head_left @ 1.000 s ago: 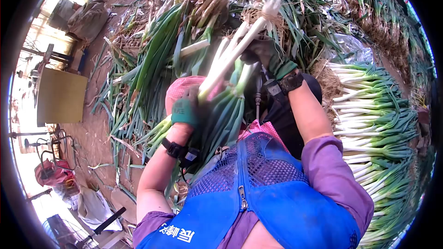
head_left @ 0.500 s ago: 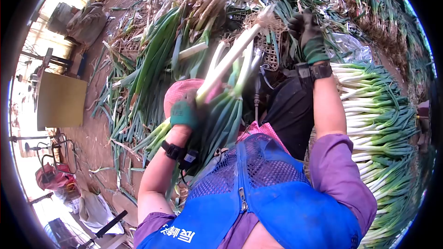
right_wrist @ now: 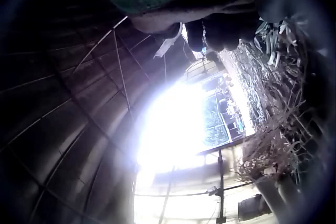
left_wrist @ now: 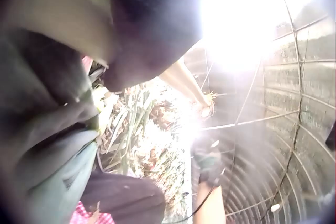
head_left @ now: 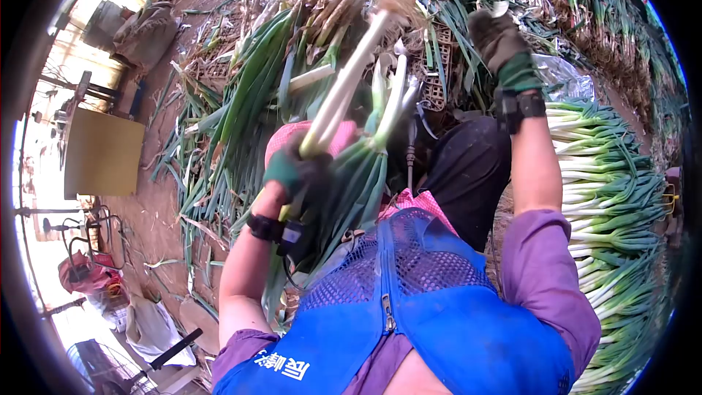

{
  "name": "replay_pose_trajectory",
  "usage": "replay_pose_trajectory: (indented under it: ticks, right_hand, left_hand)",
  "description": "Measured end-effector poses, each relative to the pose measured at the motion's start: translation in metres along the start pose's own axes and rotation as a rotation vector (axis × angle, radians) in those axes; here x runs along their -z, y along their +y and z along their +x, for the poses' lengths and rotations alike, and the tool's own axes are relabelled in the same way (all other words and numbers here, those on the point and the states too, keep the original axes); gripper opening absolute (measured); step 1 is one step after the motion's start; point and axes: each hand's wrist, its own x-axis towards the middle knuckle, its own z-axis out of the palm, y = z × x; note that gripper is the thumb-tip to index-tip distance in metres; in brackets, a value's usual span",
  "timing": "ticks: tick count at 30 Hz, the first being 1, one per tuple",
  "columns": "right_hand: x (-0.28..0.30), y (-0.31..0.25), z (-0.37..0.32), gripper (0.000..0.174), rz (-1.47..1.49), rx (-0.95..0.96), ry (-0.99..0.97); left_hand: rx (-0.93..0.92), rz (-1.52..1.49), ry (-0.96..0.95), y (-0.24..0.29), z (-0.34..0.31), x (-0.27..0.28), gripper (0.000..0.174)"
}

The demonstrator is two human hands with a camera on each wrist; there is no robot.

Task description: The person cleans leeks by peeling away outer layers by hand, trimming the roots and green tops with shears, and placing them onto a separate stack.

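Note:
My gloved left hand (head_left: 292, 168) grips thick green onions (head_left: 349, 80) by their lower white stalks, root ends up and leaning away. Their roots (right_wrist: 265, 155) show in the right wrist view. Off to the right my gloved right hand (head_left: 501, 40) is raised, its fingers curled. A pale strip of peel (right_wrist: 169, 46) sticks out from between thumb and fingers. Other green onions (head_left: 393, 99) lie over the lap, white ends forward, beside an upright nozzle on a hose (head_left: 410, 132). Pink checked cloth (head_left: 292, 135) shows behind the left hand.
A heap of untrimmed green onions (head_left: 245, 102) lies ahead and left. Cleaned ones (head_left: 592, 212) are stacked in a long row at the right. Peelings and a plastic crate (head_left: 437, 66) lie in front. A yellowish board (head_left: 104, 152) stands at the far left.
My right hand has left the green onion roots and moved out to the right with a strip of peel. The left hand has tilted the held stalks, their root ends swinging left.

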Motion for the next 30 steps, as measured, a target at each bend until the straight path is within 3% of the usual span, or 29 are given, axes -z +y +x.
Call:
replay_pose_trajectory:
  ticks: [2,3,5,6,8,9,10,11,12,13,14,15,17,18,19,22,24,25,26,28,29,30]
  right_hand:
    - [-0.01,0.043,-0.039,0.021,-0.666,-0.042,-0.259]
    - [-0.033,0.067,-0.054,0.024,-0.001,-0.383,-0.3]
    - [-0.075,0.117,-0.078,0.057,0.136,-0.576,-0.457]
    - [-0.101,0.131,-0.081,0.054,0.188,-0.641,-0.622]
    - [-0.151,0.136,-0.088,0.042,-0.067,-0.474,-0.516]
    - [-0.159,0.139,-0.084,0.038,-0.224,-0.179,-0.557]
    - [-0.17,0.14,-0.081,0.033,-0.393,0.119,-0.532]
    - [-0.178,0.132,-0.072,0.031,-0.082,-0.021,-0.505]
    - [-0.19,0.121,-0.064,0.03,0.233,-0.149,-0.452]
    - [-0.193,0.103,-0.056,0.031,0.019,-0.094,-0.364]
    - [-0.19,0.09,-0.037,0.033,0.053,-0.038,-0.509]
    - [-0.189,0.072,-0.031,0.033,-0.32,-0.009,-0.391]
    - [-0.211,0.067,-0.012,0.036,0.117,-0.041,-0.562]
    - [-0.223,0.062,-0.013,0.037,0.003,-0.007,-0.504]
    - [-0.237,0.056,-0.016,0.038,-0.111,0.027,-0.443]
    - [-0.278,0.021,-0.064,0.036,0.082,-0.045,-0.347]
    - [-0.257,0.051,-0.039,0.041,0.241,0.082,-0.53]
    - [-0.242,0.074,-0.03,0.039,0.142,0.143,-0.544]
    - [-0.232,0.093,-0.025,0.037,0.044,0.203,-0.556]
    - [-0.243,0.106,-0.054,0.032,0.057,0.037,-0.513]
    - [-0.238,0.164,-0.043,0.031,0.137,0.353,-0.956]
    - [-0.251,0.164,-0.089,0.025,-0.16,0.169,-0.973]
  left_hand:
    - [0.069,-0.357,-0.137,-0.001,0.011,0.011,0.05]
    - [0.034,-0.49,-0.207,0.006,0.014,0.015,0.051]
    - [0.041,-0.44,-0.224,0.027,0.013,0.024,0.044]
    - [0.061,-0.415,-0.264,0.031,0.016,0.027,0.042]
    - [0.09,-0.401,-0.283,0.04,0.017,0.029,0.038]
    - [-0.004,-0.366,-0.227,0.036,0.02,0.03,0.037]
    - [0.013,-0.448,-0.264,0.026,0.026,0.042,0.034]
    - [0.023,-0.532,-0.296,0.017,0.032,0.056,0.033]
    - [0.027,-0.532,-0.207,0.018,0.032,0.061,0.033]
    - [0.032,-0.529,-0.123,0.021,0.029,0.067,0.034]
    - [0.037,-0.5,-0.165,0.024,0.028,0.079,0.037]
    - [-0.019,-0.512,-0.14,0.014,0.03,0.079,0.043]
    - [-0.14,-0.452,-0.266,0.033,0.026,0.079,0.041]
    - [-0.109,-0.337,-0.071,0.066,0.007,0.066,0.037]
    - [-0.023,-0.242,-0.192,0.065,0.015,0.067,0.043]
    - [-0.031,-0.316,-0.129,0.068,0.021,0.064,0.044]
    - [-0.048,-0.232,0.001,0.067,0.024,0.077,0.043]
    - [-0.002,-0.232,0.01,0.069,0.026,0.088,0.046]
    - [-0.068,-0.287,0.07,0.066,0.03,0.101,0.045]
    - [-0.187,-0.365,0.174,0.073,0.039,0.133,0.045]
    - [-0.239,-0.389,0.217,0.086,0.041,0.152,0.046]
    - [-0.381,-0.325,0.194,0.092,0.048,0.176,0.044]
